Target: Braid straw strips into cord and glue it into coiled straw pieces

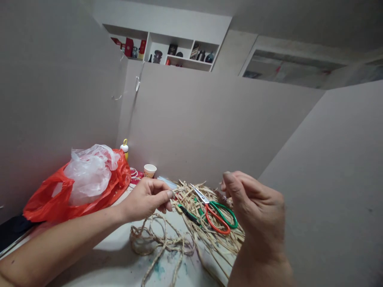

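My left hand [151, 197] is closed in a pinch, with thin straw strands at its fingertips. Below it, a loosely looped braided straw cord [163, 241] lies on the white table [107, 255]. My right hand [259, 211] is raised at the right, thumb pressed against curled fingers; whatever it may hold is hidden. Between the hands, a heap of dry straw strips [215, 243] spreads over the table. Scissors [206, 205] with one red and one green handle rest on the heap. Beside them lies a black and green handled tool [190, 215], partly covered.
A red plastic bag [44, 201] with a clear bag [89, 175] sits at the left. Behind stand a paper cup [150, 170], a yellow and white bottle [124, 148] and a white cable [133, 175]. Grey partition walls [191, 119] enclose the table; a shelf [188, 59] shows beyond.
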Demonstrator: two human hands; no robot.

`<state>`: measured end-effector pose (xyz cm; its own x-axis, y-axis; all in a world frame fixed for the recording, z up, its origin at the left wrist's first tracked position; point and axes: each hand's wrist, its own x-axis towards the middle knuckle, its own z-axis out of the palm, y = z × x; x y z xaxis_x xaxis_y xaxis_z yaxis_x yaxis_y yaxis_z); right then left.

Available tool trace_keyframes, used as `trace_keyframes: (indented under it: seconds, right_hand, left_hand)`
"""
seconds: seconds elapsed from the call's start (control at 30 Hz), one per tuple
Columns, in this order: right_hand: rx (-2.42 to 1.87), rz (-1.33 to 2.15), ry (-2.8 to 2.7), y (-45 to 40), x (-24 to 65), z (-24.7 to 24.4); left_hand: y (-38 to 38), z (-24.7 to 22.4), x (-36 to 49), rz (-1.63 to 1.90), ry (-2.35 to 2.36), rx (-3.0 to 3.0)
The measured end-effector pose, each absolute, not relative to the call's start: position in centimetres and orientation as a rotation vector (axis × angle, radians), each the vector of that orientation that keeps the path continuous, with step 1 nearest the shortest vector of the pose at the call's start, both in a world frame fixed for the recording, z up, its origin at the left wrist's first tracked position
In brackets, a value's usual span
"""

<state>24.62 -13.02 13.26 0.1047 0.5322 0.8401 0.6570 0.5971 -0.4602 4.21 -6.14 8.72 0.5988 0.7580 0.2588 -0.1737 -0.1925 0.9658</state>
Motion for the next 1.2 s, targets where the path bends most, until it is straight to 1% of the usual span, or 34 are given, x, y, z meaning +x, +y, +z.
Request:
trace_keyframes:
  seconds: [0.17,0.3,0.43,0.57,0.73,0.87,1.0,1.2]
  right_hand:
    - [-1.102,-0.060,-1.812,-12.7,23.7,13.5]
    - [-1.152,0.105,-2.042,-12.1,22.9,13.4]
    - [-1.074,0.149,-2.079,-12.0,22.6,13.2]
    - [-1.097,0.125,-2.055,-12.0,22.7,13.2]
    - [-1.137,0.250,-2.066,-11.7,22.9,13.0]
    - [-1.143,0.230,-2.058,-11.8,23.1,13.0]
    - [-1.165,0.205,-1.922,-12.1,23.9,13.1]
    - [-1.154,0.320,-1.795,-12.7,24.8,13.0]
  left_hand:
    - [-6.6,8.4,4.4,0.950,0.538,1.766]
    - [-6.9,8.1,4.2,1.072,0.569,2.017]
    - [-7.0,8.1,4.0,1.159,0.545,2.130]
    - [-7.0,8.5,4.0,1.088,0.537,1.959]
    - [-6.5,8.7,4.1,0.903,0.439,1.621]
    - [-5.7,8.4,4.0,0.787,0.366,1.504]
    - [-5.2,8.3,3.8,0.734,0.294,1.347]
    - [-5.1,8.3,3.6,0.734,0.267,1.350]
